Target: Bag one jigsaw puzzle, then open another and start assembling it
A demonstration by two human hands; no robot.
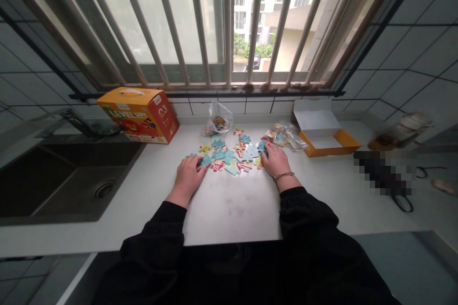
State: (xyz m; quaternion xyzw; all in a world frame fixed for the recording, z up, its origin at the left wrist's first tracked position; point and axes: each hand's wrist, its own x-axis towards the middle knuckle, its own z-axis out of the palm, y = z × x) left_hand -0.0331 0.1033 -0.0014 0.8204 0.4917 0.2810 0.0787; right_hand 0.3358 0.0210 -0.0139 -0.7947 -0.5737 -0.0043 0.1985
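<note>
Our bare left hand [188, 176] curls at the left edge of flat, multicoloured jigsaw pieces [228, 156] on the white tabletop [232, 205]; our bare right hand [276, 160] arches over their right edge. We cannot tell either grip's hold.

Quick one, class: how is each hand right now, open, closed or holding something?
Left hand: fingers at the puzzle pieces on the pile's left side; grip cannot be told.
Right hand: fingers at pieces on the right side; grip cannot be told.
</note>
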